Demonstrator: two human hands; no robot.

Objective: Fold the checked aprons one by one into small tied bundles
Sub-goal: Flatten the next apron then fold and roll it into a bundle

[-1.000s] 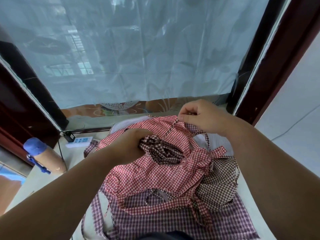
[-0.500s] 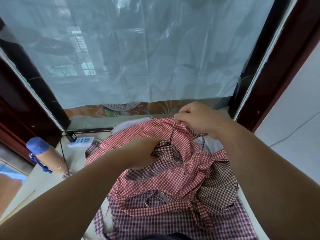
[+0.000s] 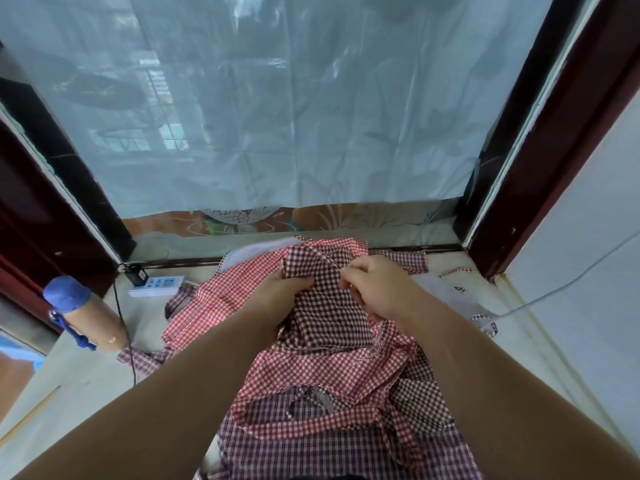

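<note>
Dark brown-and-white checked cotton apron (image 3: 325,306), bunched, long axis running away from the person, lying atop the heap of red-checked aprons (image 3: 322,372). Left hand (image 3: 282,294) grips its left edge with curled fingers; right hand (image 3: 377,289) pinches its right-hand fold. Both are equally near.

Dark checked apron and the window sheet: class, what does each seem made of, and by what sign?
Dark checked apron: thin woven cloth, perhaps cotton, matt; it crumples in soft folds. Window sheet: probably plastic film, translucent, glossy; stiff creases catch light.
</note>
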